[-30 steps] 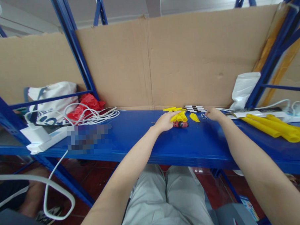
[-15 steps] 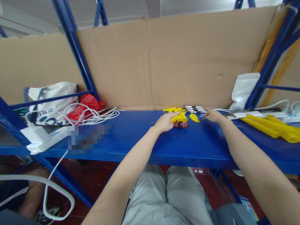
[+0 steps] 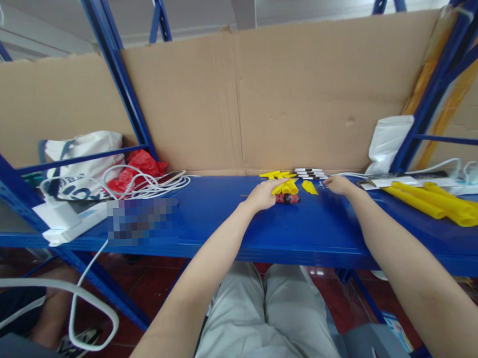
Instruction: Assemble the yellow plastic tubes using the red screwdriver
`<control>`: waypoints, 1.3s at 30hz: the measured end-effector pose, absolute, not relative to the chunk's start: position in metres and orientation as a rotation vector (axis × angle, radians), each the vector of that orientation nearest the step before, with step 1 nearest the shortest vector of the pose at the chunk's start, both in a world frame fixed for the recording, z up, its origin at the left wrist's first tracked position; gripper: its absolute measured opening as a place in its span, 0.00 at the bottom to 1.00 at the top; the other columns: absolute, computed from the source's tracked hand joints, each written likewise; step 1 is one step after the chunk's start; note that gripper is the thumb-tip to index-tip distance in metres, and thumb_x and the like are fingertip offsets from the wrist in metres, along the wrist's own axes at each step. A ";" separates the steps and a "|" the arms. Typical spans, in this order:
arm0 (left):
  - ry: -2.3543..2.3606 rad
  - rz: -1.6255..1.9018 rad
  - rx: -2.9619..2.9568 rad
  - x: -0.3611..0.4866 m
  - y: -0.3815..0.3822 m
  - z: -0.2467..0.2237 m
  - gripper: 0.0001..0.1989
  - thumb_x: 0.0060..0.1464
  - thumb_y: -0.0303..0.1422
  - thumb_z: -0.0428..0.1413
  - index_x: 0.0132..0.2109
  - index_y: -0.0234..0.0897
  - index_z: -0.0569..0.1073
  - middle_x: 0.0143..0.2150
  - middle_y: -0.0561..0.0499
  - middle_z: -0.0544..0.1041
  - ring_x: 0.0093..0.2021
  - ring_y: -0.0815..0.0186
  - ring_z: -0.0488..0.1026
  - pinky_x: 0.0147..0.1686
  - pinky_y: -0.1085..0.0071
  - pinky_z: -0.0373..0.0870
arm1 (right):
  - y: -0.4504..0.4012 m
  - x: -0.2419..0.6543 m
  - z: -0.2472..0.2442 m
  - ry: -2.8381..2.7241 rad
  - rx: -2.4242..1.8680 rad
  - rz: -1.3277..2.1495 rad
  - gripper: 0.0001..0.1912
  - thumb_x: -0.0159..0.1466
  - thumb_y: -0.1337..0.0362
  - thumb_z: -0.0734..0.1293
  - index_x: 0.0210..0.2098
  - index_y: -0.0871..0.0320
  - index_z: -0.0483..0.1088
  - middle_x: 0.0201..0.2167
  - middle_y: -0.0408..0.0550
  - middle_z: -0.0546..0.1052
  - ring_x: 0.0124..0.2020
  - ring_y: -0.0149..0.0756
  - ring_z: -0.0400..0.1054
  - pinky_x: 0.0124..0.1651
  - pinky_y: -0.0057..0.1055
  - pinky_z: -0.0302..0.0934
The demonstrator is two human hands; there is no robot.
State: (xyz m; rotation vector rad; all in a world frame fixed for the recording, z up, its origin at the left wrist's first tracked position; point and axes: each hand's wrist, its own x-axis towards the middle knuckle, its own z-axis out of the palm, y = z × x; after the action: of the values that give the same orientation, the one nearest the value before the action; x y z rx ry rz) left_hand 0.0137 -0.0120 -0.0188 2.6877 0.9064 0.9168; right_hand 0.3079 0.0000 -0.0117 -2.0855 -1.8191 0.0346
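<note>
My left hand (image 3: 262, 195) lies at the left end of some short yellow pieces (image 3: 289, 187), over the blue shelf (image 3: 209, 217). Just below its fingers is a red and black screwdriver (image 3: 288, 198). Whether the hand grips anything is hidden. My right hand (image 3: 336, 185) has its fingers bent down close to small silvery bits (image 3: 323, 184); what it may hold is too small to name. Between the hands sit a single yellow piece (image 3: 309, 187) and a row of black and white pieces (image 3: 310, 174). More yellow pieces (image 3: 274, 174) lie behind.
Long yellow tubes (image 3: 442, 204) lie at the right, near a white pouch (image 3: 388, 143). At the left are a power strip (image 3: 82, 221), coiled white cable (image 3: 156, 189), a red bag (image 3: 143, 163) and a white bag (image 3: 98, 143). Cardboard (image 3: 290, 92) stands behind.
</note>
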 end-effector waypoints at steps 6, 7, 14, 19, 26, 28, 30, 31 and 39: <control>0.917 0.882 2.782 0.015 -0.020 -0.016 0.38 0.45 0.14 0.49 0.62 0.44 0.69 0.63 0.52 0.71 0.64 0.63 0.65 0.65 0.61 0.58 | 0.001 0.306 -0.013 -1.854 -2.067 0.117 0.14 0.51 0.82 0.62 0.20 0.59 0.73 0.33 0.54 0.81 0.47 0.45 0.75 0.53 0.33 0.65; 0.917 0.876 2.801 0.015 -0.022 -0.016 0.37 0.45 0.14 0.48 0.62 0.44 0.69 0.63 0.52 0.71 0.64 0.63 0.65 0.66 0.62 0.58 | 0.001 0.306 -0.013 -1.855 -2.068 0.123 0.14 0.51 0.82 0.62 0.19 0.59 0.72 0.33 0.54 0.81 0.47 0.45 0.75 0.53 0.33 0.65; 0.967 0.845 2.860 0.016 -0.024 -0.017 0.37 0.47 0.14 0.48 0.63 0.44 0.68 0.63 0.52 0.70 0.64 0.64 0.65 0.64 0.62 0.60 | 0.000 0.305 -0.011 -1.801 -2.067 0.101 0.13 0.50 0.80 0.61 0.21 0.60 0.74 0.34 0.54 0.81 0.47 0.44 0.75 0.52 0.32 0.64; 1.037 0.768 2.896 0.017 -0.030 -0.015 0.35 0.50 0.16 0.48 0.63 0.46 0.67 0.66 0.51 0.67 0.65 0.62 0.64 0.63 0.61 0.61 | 0.004 0.308 -0.009 -1.674 -1.992 0.042 0.14 0.51 0.78 0.62 0.26 0.58 0.77 0.33 0.51 0.81 0.48 0.43 0.74 0.51 0.29 0.64; 1.103 0.678 2.934 0.018 -0.037 -0.010 0.34 0.52 0.17 0.48 0.64 0.45 0.66 0.67 0.49 0.66 0.64 0.61 0.64 0.62 0.63 0.63 | 0.007 0.300 -0.018 -1.748 -1.935 0.232 0.19 0.49 0.83 0.59 0.32 0.61 0.77 0.41 0.52 0.81 0.49 0.39 0.73 0.54 0.28 0.63; 1.113 0.669 2.943 0.017 -0.039 -0.010 0.34 0.52 0.17 0.48 0.64 0.44 0.66 0.66 0.48 0.66 0.64 0.60 0.65 0.62 0.62 0.63 | 0.010 0.300 -0.021 -1.741 -1.955 0.262 0.20 0.49 0.83 0.59 0.31 0.61 0.77 0.42 0.53 0.81 0.50 0.39 0.73 0.55 0.29 0.63; 1.122 0.658 2.955 0.017 -0.039 -0.009 0.33 0.53 0.17 0.48 0.64 0.44 0.66 0.66 0.48 0.66 0.63 0.59 0.66 0.61 0.62 0.64 | 0.012 0.301 -0.023 -1.743 -1.973 0.261 0.20 0.48 0.83 0.60 0.31 0.61 0.76 0.42 0.53 0.81 0.51 0.39 0.73 0.56 0.30 0.62; 1.126 0.652 2.963 0.017 -0.040 -0.009 0.33 0.53 0.17 0.48 0.64 0.45 0.66 0.66 0.48 0.66 0.63 0.59 0.66 0.61 0.62 0.64 | 0.013 0.302 -0.024 -1.739 -1.984 0.252 0.20 0.48 0.83 0.60 0.31 0.60 0.76 0.42 0.53 0.81 0.51 0.40 0.73 0.57 0.31 0.62; 1.197 0.512 3.065 0.017 -0.044 -0.006 0.33 0.56 0.19 0.46 0.67 0.47 0.63 0.68 0.49 0.63 0.63 0.59 0.66 0.59 0.63 0.67 | 0.005 0.297 -0.014 -1.689 -1.834 0.161 0.15 0.54 0.76 0.61 0.34 0.64 0.78 0.39 0.54 0.81 0.45 0.40 0.74 0.50 0.29 0.64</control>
State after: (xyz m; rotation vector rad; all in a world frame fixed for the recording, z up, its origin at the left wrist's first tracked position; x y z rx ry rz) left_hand 0.0170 -0.0440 -0.0055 3.0646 1.1966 0.5120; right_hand 0.2974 0.0051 -0.0137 -1.8345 -1.6886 0.1612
